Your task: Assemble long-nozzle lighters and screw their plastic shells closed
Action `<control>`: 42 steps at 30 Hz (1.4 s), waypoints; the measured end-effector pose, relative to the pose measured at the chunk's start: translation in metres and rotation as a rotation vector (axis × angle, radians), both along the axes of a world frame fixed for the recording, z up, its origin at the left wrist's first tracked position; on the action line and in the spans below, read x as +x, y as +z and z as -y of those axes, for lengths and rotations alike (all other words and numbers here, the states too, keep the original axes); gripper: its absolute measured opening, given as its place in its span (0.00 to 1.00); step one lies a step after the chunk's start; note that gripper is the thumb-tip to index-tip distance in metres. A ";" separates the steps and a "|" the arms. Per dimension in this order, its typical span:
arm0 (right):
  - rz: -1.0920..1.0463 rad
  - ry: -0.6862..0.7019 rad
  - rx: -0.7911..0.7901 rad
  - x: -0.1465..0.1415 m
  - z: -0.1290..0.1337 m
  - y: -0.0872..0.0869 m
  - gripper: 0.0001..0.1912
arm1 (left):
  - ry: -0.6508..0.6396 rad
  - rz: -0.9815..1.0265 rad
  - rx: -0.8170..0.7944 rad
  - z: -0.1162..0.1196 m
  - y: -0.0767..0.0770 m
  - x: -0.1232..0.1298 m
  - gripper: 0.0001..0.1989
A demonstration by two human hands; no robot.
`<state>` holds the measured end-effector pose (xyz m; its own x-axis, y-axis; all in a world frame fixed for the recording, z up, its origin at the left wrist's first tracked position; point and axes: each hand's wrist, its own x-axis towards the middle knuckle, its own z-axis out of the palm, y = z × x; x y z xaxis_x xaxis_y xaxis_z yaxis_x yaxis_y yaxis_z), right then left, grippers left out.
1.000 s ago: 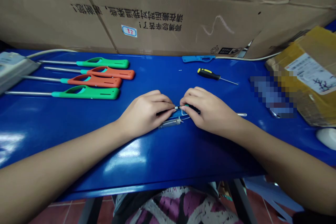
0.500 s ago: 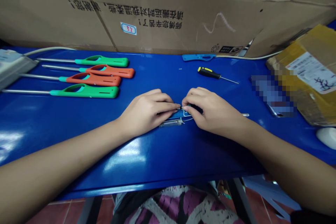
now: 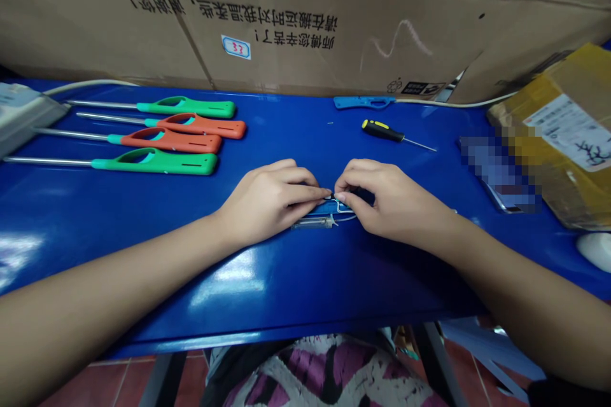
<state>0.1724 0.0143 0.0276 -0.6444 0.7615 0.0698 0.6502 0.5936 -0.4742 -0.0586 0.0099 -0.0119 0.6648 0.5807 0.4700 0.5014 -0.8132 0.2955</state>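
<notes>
In the middle of the blue table lies an opened blue lighter casing (image 3: 325, 207), mostly covered by both hands. My left hand (image 3: 267, 203) comes in from the left, thumb and forefinger pinched at a small black part (image 3: 333, 196) in the casing. Facing it, my right hand (image 3: 389, 197) is closed, its fingertips pinching at the same part. A thin white wire (image 3: 338, 206) loops beside the right fingertips. In front of the casing rests a clear fuel tank (image 3: 312, 222) with a thin tube leading under my right hand. The fingertips hide the part's exact shape.
Several green and orange stick lighters (image 3: 176, 163) lie at left near a power strip (image 3: 28, 114). Behind my hands are a blue casing half (image 3: 363, 103) and a screwdriver (image 3: 382, 130). A large carton (image 3: 286, 70) stands at the back, with a taped parcel (image 3: 548, 159) and blurred-out phone (image 3: 501, 175) at right.
The whole view has shifted slightly. Both hands keep their pinch at the black part, with little visible movement of the fingers.
</notes>
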 end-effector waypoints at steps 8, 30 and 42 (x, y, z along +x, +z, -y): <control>-0.006 -0.049 0.025 -0.001 0.002 -0.002 0.06 | 0.007 -0.022 -0.015 -0.001 0.001 0.000 0.12; 0.064 -0.027 0.000 -0.003 0.002 0.001 0.07 | 0.018 0.001 -0.004 0.001 0.001 0.001 0.10; 0.047 -0.031 0.005 -0.003 0.004 0.001 0.10 | 0.015 -0.030 0.015 0.000 0.002 0.003 0.10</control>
<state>0.1692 0.0104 0.0283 -0.6234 0.7806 0.0442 0.6897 0.5756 -0.4394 -0.0560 0.0096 -0.0104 0.6701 0.5836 0.4587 0.5221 -0.8098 0.2675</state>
